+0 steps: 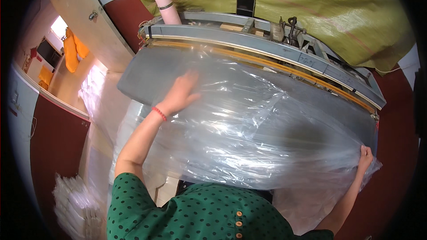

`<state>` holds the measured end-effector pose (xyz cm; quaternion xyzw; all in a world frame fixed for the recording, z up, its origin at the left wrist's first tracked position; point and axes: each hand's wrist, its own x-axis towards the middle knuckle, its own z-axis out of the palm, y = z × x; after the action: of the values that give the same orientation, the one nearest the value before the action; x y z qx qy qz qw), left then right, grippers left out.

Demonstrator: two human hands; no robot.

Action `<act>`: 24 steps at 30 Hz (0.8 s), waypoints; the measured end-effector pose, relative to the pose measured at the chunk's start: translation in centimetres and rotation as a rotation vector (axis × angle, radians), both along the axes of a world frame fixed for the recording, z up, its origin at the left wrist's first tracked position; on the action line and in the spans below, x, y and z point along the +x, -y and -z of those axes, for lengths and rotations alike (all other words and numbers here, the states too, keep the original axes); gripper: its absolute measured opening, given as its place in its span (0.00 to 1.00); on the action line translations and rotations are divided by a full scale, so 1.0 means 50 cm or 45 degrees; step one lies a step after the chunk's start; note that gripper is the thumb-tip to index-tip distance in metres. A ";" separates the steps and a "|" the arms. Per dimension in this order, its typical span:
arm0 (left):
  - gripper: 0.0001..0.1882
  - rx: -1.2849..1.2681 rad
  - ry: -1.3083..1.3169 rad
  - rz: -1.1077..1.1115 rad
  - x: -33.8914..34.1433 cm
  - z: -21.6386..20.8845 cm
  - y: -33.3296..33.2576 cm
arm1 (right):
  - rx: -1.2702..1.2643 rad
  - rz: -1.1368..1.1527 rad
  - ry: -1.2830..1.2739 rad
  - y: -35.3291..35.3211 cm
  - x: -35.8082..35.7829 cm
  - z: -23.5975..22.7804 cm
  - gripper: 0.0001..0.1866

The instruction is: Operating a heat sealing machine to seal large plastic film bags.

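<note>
From where I stand, the right hand [365, 156] has the edge of a clear plastic sheet [222, 144] pinched between thumb and fingers, near a corner. The left hand [180, 91] grips nothing: it is blurred, its fingers loose and spread over the film well to the left of that pinch. Whether the palm presses down or skims just above, I can't tell.

The sheet spreads leftward from the pinch across a grey padded table [144, 69], wrinkled and shiny in the middle, and hangs over the side nearest the person. I'd judge the step in hand to be spreading and smoothing the film. The next move seems to call for keeping that pinched edge taut while the flat hand works the creases out, squaring the film to the orange strip [284, 64] beyond both hands. Too hard a pull could skew such thin, slippery stuff.

As for writing, there are dark handwritten marks on the grey metal frame [267, 44], farther from the person than the pinch and left of it; they're too small for me to make out surely. I see no brand on the pink flask [169, 9] beyond the left hand, nor on the dark phone [246, 3] propped behind the frame, against the yellow-green sacking [320, 9].
</note>
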<state>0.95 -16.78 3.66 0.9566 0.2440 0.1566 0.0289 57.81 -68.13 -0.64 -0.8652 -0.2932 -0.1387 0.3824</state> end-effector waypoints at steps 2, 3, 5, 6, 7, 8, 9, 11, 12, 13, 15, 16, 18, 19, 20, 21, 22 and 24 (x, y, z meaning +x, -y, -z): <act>0.29 -0.037 0.057 -0.035 0.019 -0.002 -0.015 | 0.034 0.005 0.003 -0.002 -0.008 -0.008 0.10; 0.29 -0.023 0.099 0.034 0.028 -0.005 -0.007 | 0.010 -0.001 0.005 -0.002 -0.012 -0.012 0.10; 0.24 -0.060 0.158 -0.024 0.055 -0.014 0.028 | -0.045 0.023 -0.013 0.006 -0.020 -0.022 0.10; 0.20 -0.218 0.211 0.100 0.073 -0.018 0.055 | -0.090 0.065 -0.019 0.007 -0.023 -0.025 0.11; 0.17 -0.229 0.265 0.257 0.096 -0.020 0.086 | -0.059 0.075 -0.037 0.005 -0.027 -0.025 0.11; 0.15 -0.337 0.242 0.324 0.124 -0.024 0.112 | -0.047 0.093 -0.019 0.001 -0.030 -0.024 0.11; 0.13 -0.436 0.196 0.379 0.153 -0.027 0.135 | -0.042 0.128 -0.036 -0.005 -0.033 -0.024 0.11; 0.12 -0.710 0.184 0.297 0.233 -0.027 0.165 | 0.014 0.103 -0.036 -0.014 -0.040 -0.026 0.11; 0.13 -0.930 0.170 0.250 0.274 -0.026 0.171 | 0.032 0.109 -0.029 -0.017 -0.044 -0.029 0.11; 0.15 -0.954 0.147 0.186 0.318 -0.023 0.176 | 0.021 0.134 -0.058 -0.021 -0.048 -0.032 0.11; 0.18 -0.942 0.195 0.179 0.389 -0.018 0.184 | 0.018 0.157 -0.079 -0.025 -0.056 -0.040 0.12; 0.20 -1.122 0.286 0.237 0.421 -0.017 0.188 | -0.008 0.172 -0.069 -0.026 -0.059 -0.043 0.11; 0.22 -1.298 0.368 0.307 0.461 -0.020 0.183 | -0.029 0.199 -0.061 -0.025 -0.064 -0.045 0.11; 0.23 -1.629 0.331 0.470 0.472 -0.021 0.180 | -0.001 0.196 -0.060 -0.025 -0.064 -0.043 0.11; 0.24 -1.951 0.266 0.625 0.472 -0.023 0.174 | 0.026 0.193 -0.059 -0.024 -0.063 -0.041 0.11; 0.24 -1.954 0.279 0.641 0.462 -0.024 0.164 | 0.032 0.198 -0.059 -0.021 -0.061 -0.040 0.11; 0.24 -2.186 0.363 0.582 0.438 -0.027 0.146 | 0.027 0.193 -0.058 -0.019 -0.058 -0.038 0.10; 0.23 -2.333 0.456 0.468 0.368 -0.040 0.088 | 0.033 0.182 -0.074 -0.017 -0.054 -0.030 0.10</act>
<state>19.33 -21.19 5.68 0.5471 0.1095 0.0416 0.8289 55.10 -67.26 0.86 -0.8826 -0.2174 -0.1442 0.3911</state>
